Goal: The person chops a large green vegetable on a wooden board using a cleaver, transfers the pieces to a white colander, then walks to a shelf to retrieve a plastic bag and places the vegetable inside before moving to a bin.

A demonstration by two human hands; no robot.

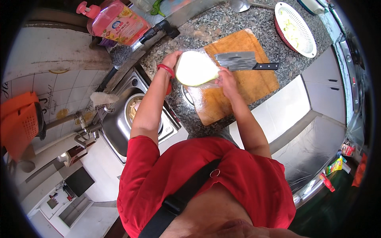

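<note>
The left hand and right hand grip a smooth, rounded white piece with their fingers, over the left edge of a wooden board. A broad steel cleaver lies alongside.

The pale rounded piece hides part of the cutting board.

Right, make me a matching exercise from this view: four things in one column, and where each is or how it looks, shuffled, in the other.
Things
1. Cleaver
2. Big pale object
3. Pump bottle
4. Strainer basket

Places and looks
A. Pink, in the upper left of the picture
B. White-rimmed, holding pale green shreds
C. Held between the left hand and the right hand
D. Blade on the cutting board

Pairs
1-D, 2-C, 3-A, 4-B
</note>
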